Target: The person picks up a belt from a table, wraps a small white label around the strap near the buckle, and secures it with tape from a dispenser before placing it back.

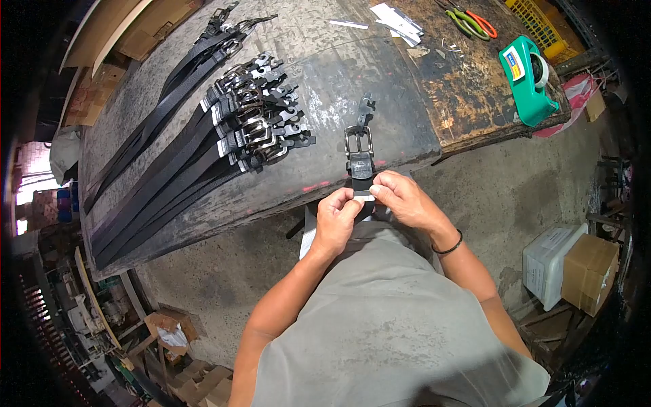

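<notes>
A black belt with a metal buckle (359, 144) lies over the table's front edge, its buckle end pointing away from me. Just below the buckle, a white label (364, 196) crosses the strap. My left hand (336, 216) pinches the strap and label from the left side. On the right, my right hand (401, 198) grips the same spot, its thumb at the label's edge. The lower strap hangs down between my hands and is partly hidden. To the left lies a large bundle of black belts (163, 152) with metal buckles and white labels.
Another group of belts (183, 81) lies further left on the dark table (325, 74). White paper strips (399, 22), pliers (475, 24) with green and orange handles, and a green tape dispenser (525, 81) are at the right. Boxes (588, 271) stand on the right.
</notes>
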`<state>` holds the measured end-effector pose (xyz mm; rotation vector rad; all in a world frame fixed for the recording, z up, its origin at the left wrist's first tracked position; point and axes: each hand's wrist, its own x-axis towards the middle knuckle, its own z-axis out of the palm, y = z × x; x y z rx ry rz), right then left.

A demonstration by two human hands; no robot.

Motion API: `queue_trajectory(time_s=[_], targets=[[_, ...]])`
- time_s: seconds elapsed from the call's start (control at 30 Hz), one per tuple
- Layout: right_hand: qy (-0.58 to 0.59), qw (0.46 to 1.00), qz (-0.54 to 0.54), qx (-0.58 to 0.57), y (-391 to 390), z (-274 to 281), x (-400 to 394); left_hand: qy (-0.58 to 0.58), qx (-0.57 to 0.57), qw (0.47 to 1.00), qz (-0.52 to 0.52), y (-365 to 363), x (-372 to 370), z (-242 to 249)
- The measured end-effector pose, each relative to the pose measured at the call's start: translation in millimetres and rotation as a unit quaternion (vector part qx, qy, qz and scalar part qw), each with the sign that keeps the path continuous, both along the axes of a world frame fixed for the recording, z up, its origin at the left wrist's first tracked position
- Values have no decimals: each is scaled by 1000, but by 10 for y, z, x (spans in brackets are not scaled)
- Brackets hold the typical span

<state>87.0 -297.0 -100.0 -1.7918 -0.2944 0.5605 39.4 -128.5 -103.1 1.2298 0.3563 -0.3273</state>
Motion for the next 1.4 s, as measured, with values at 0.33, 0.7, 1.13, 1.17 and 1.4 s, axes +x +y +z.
queue_trajectory(time_s=[0.33,0.7,1.13,1.17,1.4], targets=[[-43,999,20,-22,-15,50,17,-1,62,998,-30,64,-13,-135],[42,998,-12,-33,42,99,19,-42,96,995,-7,16,-54,-176],[46,995,-85,-16,118,1,-70,-38,79,996,16,-52,-60,-95],[49,994,-94,-11,124,-14,-77,-37,79,996,16,-61,-64,-84],[32,995,-94,-30,137,-10,-79,-29,8,999,38,-85,-74,-14]])
